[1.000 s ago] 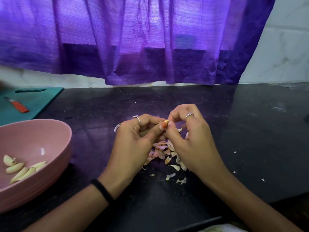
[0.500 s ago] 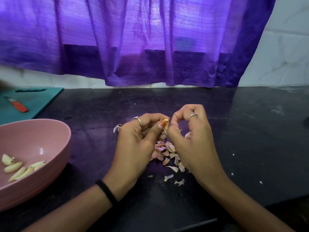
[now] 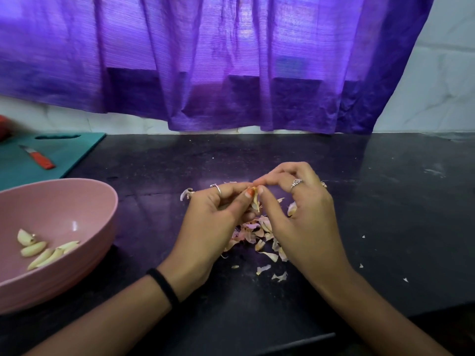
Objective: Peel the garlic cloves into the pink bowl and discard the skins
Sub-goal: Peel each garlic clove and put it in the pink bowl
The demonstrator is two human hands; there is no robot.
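Fingers (image 3: pixel 264 201) on garlic clove (image 3: pixel 256 201), above skins (image 3: pixel 259 231).

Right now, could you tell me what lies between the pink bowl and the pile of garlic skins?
Head view: only bare black counter between the pink bowl and garlic skins.

Five peeled cloves (image 3: pixel 41 250), one bowl (image 3: pixel 77 191), one knife (image 3: pixel 38 158).

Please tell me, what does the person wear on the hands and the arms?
The arms are bare, without sleeves. The left hand has a thin silver ring and a black band on the wrist. The right hand has an ornate silver ring. One left nail is orange.
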